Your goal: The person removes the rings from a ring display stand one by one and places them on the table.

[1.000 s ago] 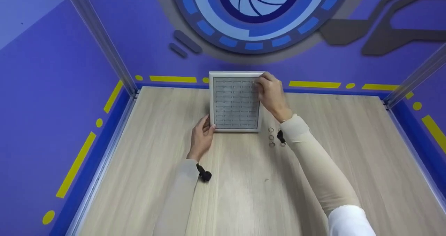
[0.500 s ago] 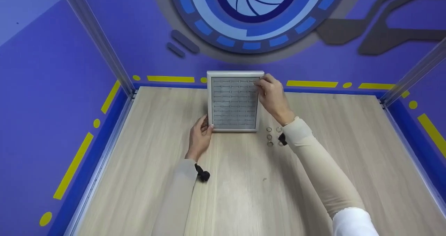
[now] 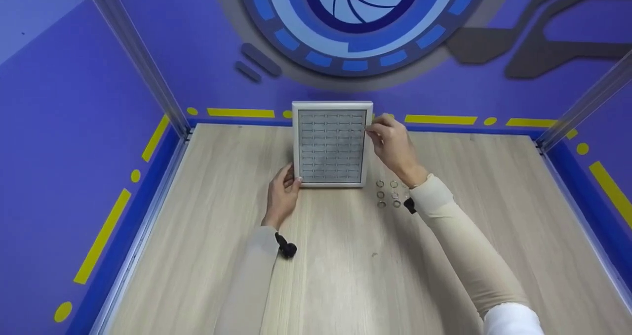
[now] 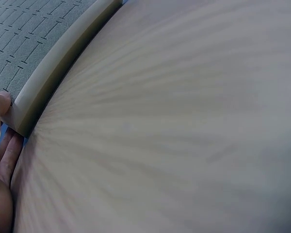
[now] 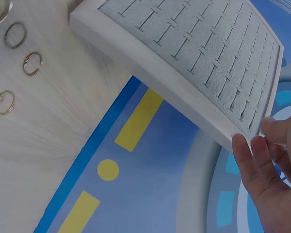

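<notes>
On the pale wooden worktop (image 3: 345, 275), against the far purple wall, stands the white-framed grey slotted ring tray (image 3: 332, 145). Left hand (image 3: 282, 194) grips its near corner; right hand (image 3: 395, 145) has slid to the tray's right edge, uncovering small metal rings (image 3: 387, 193).

In the left wrist view, the picture's edge is cutting off most of the left hand (image 4: 0, 160) and the tray (image 4: 48, 73). In the right wrist view, the edge is cutting the rings (image 5: 14, 63), and the right hand (image 5: 269, 179) is showing only partly.
</notes>
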Motion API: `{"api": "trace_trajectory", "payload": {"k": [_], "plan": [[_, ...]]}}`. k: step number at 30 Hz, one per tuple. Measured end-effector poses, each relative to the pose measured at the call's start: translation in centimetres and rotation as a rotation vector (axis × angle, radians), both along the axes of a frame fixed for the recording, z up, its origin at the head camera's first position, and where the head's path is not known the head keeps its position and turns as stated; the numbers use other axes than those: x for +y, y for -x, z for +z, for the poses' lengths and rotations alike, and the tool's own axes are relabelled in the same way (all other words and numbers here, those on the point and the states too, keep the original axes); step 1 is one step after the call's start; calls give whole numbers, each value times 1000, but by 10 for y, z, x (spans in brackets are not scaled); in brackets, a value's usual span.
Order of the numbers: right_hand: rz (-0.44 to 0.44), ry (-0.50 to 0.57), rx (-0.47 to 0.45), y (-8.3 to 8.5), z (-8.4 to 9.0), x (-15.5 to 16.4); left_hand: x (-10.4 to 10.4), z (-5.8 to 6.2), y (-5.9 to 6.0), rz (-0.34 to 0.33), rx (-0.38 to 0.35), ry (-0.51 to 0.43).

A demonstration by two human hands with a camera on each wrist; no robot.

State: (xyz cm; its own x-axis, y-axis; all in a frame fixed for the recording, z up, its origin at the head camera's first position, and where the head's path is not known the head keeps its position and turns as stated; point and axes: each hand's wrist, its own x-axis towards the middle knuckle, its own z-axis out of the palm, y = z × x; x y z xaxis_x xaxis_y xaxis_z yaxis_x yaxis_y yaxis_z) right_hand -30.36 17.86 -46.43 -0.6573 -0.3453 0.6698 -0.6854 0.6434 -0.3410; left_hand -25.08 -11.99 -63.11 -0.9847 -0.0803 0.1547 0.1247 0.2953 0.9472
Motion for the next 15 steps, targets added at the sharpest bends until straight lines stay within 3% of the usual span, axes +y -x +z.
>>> {"api": "trace_trajectory", "payload": {"k": [6, 15], "plan": [[-12, -11, 16, -5, -5, 9, 0, 1, 1, -2, 0, -9], [4, -7, -37, -12, -18, 28, 0, 1, 0, 6, -18, -10]]}}
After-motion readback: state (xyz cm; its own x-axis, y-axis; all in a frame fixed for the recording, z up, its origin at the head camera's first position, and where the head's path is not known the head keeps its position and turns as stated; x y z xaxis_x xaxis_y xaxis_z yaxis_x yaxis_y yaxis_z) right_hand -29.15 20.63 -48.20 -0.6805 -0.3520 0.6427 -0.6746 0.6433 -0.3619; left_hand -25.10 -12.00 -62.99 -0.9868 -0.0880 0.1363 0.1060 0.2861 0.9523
